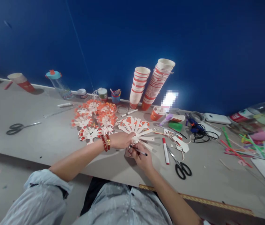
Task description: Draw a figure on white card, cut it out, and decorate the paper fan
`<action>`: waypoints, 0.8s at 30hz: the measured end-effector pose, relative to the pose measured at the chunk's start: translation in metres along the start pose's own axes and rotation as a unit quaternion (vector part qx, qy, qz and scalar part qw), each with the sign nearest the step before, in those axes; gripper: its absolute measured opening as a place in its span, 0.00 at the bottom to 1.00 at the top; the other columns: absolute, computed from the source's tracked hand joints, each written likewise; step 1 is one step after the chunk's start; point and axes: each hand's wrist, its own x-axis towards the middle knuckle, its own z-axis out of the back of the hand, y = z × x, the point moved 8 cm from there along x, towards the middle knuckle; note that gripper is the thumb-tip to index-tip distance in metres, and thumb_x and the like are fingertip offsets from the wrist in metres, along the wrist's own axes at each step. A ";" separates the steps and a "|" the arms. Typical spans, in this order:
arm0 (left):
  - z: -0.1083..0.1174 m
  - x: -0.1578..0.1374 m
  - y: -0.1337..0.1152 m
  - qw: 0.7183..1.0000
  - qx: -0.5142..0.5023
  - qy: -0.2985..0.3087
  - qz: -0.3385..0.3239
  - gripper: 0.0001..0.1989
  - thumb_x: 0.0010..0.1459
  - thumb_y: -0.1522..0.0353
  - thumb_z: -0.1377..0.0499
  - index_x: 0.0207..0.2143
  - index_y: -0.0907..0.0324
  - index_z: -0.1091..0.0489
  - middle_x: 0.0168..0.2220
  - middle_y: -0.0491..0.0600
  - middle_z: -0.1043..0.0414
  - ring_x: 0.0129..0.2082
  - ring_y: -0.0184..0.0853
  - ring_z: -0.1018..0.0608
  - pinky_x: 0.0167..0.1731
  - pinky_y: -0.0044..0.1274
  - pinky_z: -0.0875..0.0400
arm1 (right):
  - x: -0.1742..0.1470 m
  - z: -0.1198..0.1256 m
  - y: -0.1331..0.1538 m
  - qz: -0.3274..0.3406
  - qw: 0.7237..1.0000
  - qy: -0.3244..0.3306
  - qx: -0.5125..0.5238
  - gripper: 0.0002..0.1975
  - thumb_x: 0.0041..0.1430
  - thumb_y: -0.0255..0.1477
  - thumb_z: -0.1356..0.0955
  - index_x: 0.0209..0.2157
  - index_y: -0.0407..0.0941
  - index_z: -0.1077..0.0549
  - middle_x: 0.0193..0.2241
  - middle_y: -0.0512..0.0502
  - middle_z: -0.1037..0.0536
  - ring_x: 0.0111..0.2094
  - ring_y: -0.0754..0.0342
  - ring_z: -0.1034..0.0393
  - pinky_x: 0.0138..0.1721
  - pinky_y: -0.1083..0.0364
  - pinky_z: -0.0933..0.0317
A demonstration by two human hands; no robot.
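Note:
My left hand point(123, 139) is closed on a white paper cup point(144, 133) cut into strips that fan out like rays. Its thumb presses near the centre of the fan. Between the fingers of my right hand point(143, 158) is a slim pen point(142, 152), its dark tip close to the base of the cup. Beneath the pen tip lies a small brownish card point(129, 152) with a red line drawing, partly covered by my hand. Left of my hands sit several cut-cup figures point(90, 133) with drawn faces and orange tips.
Two tall stacks of paper cups point(139, 82) stand by the blue wall. Right of my hands lie a red-capped marker point(166, 151) and scissors point(180, 165); another pair of scissors point(21, 127) is far left. Paper scraps point(180, 143), a glue gun point(195, 126) and coloured sticks point(237, 150) lie rightward.

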 end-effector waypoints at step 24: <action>0.001 0.000 -0.002 1.000 0.029 -0.007 -0.010 0.20 0.63 0.69 0.53 0.57 0.63 0.45 0.38 0.60 0.21 0.38 0.47 0.19 0.31 0.27 0.32 | 0.001 -0.004 -0.007 -0.027 0.999 0.020 -0.021 0.07 0.62 0.30 0.40 0.32 0.47 0.32 0.25 0.48 0.26 0.27 0.51 0.31 0.29 0.56 0.39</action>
